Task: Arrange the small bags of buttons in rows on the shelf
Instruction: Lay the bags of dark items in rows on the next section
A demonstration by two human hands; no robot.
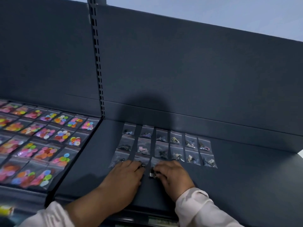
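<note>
Small clear bags of dark and metallic buttons lie in three rows on the dark shelf. My left hand rests flat on the front row, its fingertips on a bag. My right hand lies beside it, fingers pinching a bag with a silvery button at the front of the third column. Both hands press down on the shelf surface.
The neighbouring shelf section on the left holds several rows of bags with bright coloured buttons. A slotted upright post divides the two sections. Back panels rise behind. Bare shelf lies right of the rows.
</note>
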